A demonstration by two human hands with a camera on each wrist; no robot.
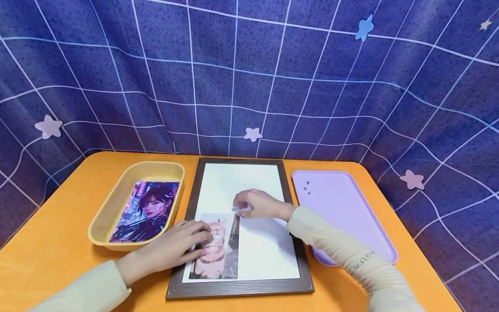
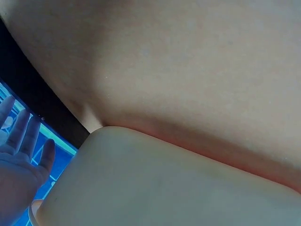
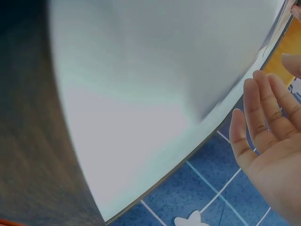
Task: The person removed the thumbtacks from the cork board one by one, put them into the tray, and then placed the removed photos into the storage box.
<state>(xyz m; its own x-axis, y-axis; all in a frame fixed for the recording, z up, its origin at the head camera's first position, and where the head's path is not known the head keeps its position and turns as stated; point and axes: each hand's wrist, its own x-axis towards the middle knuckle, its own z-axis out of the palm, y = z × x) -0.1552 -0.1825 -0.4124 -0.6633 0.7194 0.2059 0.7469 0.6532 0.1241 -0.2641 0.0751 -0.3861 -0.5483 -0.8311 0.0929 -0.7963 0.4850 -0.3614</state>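
A picture of a pinkish striped cat (image 1: 213,261) lies at the lower left of a white board (image 1: 269,255) with a dark wooden frame (image 1: 241,287). My left hand (image 1: 183,242) rests on the picture's left part, fingers extended over it. At the picture's upper right corner, my right hand (image 1: 259,204) bends its fingers and thumb round a small pale piece (image 1: 244,207), whose kind I cannot tell. The right wrist view shows the palm side of the right hand (image 3: 273,127) beside the white surface. Sleeve and skin fill most of the left wrist view.
Left of the frame, a yellow tray (image 1: 97,232) holds a purple and blue portrait print (image 1: 150,212). To the right lies a lilac tray (image 1: 347,208) with several tiny dark pieces (image 1: 307,188) near its far left corner. A blue gridded curtain (image 1: 249,78) hangs behind the orange table (image 1: 39,260).
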